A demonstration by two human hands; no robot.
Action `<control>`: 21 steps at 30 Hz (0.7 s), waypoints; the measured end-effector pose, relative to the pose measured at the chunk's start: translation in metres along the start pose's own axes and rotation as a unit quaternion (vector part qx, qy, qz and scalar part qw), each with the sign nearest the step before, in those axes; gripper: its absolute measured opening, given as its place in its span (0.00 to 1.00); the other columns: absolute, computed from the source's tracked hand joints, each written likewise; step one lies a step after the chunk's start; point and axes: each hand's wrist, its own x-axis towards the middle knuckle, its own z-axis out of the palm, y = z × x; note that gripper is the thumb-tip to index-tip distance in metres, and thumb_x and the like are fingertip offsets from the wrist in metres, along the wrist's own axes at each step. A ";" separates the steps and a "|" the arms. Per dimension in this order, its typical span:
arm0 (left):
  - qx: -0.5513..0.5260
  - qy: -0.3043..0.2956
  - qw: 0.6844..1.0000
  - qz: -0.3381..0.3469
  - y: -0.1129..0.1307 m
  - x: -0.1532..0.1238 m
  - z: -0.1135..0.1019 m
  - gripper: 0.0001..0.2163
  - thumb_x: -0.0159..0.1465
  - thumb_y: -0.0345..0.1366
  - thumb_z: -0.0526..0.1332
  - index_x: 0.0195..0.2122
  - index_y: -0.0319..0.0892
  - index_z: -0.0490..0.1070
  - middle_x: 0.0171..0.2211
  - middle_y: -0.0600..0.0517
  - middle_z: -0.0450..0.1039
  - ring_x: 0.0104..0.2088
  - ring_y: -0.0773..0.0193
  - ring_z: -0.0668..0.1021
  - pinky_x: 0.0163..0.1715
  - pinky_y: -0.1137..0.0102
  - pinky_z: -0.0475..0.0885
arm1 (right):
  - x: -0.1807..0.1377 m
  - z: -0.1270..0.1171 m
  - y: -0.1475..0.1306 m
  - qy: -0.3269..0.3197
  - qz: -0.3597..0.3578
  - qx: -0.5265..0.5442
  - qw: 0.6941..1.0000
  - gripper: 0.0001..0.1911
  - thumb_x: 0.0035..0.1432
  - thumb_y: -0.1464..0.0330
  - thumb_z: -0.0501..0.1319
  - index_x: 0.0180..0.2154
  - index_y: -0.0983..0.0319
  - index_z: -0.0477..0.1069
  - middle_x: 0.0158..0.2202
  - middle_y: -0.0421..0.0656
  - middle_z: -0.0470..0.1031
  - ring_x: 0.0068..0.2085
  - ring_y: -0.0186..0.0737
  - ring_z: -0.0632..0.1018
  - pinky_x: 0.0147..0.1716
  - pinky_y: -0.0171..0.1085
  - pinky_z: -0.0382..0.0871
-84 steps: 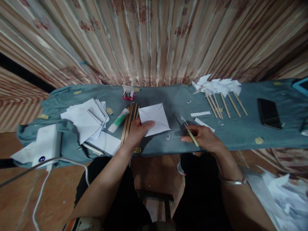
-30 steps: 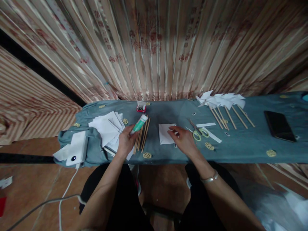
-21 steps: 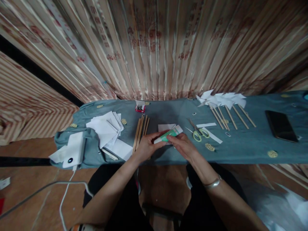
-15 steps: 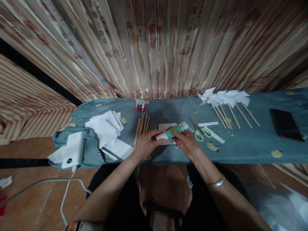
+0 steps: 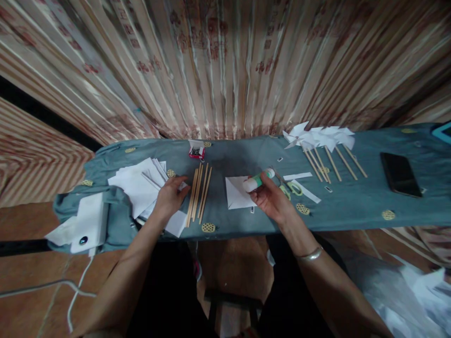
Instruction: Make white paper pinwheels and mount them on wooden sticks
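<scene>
From the head camera I see the right hand [image 5: 273, 201] clasped around the glue tube [image 5: 258, 180], just over the white paper square [image 5: 235, 193]. The left hand [image 5: 169, 197] lies slack and flat on the paper pile [image 5: 136, 185], just beside the wooden sticks [image 5: 198, 190].

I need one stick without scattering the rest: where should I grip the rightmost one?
I'd pinch the rightmost stick at its near end, coming from the right: the sticks lie side by side, ends toward the person, with bare cloth on that side. The right hand holds a glue tube.
</scene>
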 end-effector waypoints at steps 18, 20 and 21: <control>-0.020 -0.041 0.964 0.261 0.083 -0.025 0.030 0.17 0.70 0.39 0.55 0.59 0.46 0.68 0.62 0.44 0.65 0.64 0.50 0.66 0.63 0.51 0.63 | -0.009 -0.013 -0.020 0.072 -0.184 -0.316 0.928 0.12 0.45 0.60 0.73 0.32 0.55 0.76 0.30 0.37 0.80 0.35 0.38 0.80 0.41 0.40 0.76; -0.024 -0.104 0.953 0.284 0.098 -0.032 0.049 0.20 0.69 0.43 0.57 0.60 0.46 0.66 0.67 0.42 0.59 0.70 0.46 0.56 0.63 0.48 0.62 | -0.008 -0.013 -0.014 0.064 -0.203 -0.395 0.894 0.12 0.50 0.57 0.70 0.33 0.56 0.76 0.32 0.39 0.81 0.36 0.40 0.80 0.43 0.43 0.75; -0.020 -0.120 0.951 0.286 0.102 -0.034 0.058 0.22 0.68 0.45 0.58 0.61 0.46 0.66 0.68 0.41 0.57 0.70 0.44 0.54 0.62 0.46 0.62 | -0.007 -0.013 -0.011 0.061 -0.211 -0.428 0.877 0.12 0.51 0.56 0.69 0.33 0.56 0.75 0.33 0.40 0.81 0.37 0.41 0.80 0.43 0.43 0.75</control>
